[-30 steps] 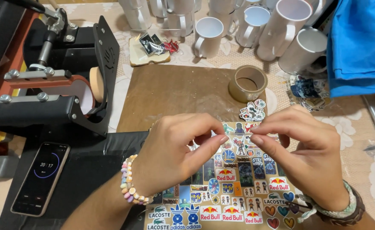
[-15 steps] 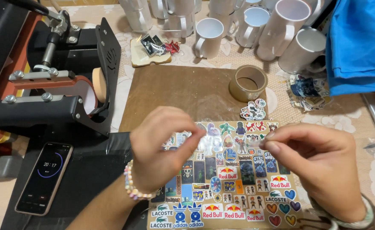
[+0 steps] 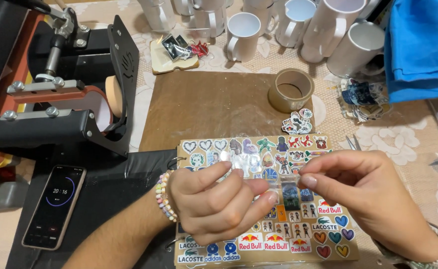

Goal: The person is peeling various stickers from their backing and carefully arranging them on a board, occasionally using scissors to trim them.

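Hands drawn lower since earlier; left hand (image 3: 214,201), right hand (image 3: 366,197) fingers pinching one clear strip (image 3: 283,183) over sticker sheet (image 3: 204,149).

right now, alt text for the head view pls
Two bare hands, left hand and right hand, stretch a strip of clear tape between them over a sticker sheet. A black mug press, phone, tape roll and white mugs surround them.
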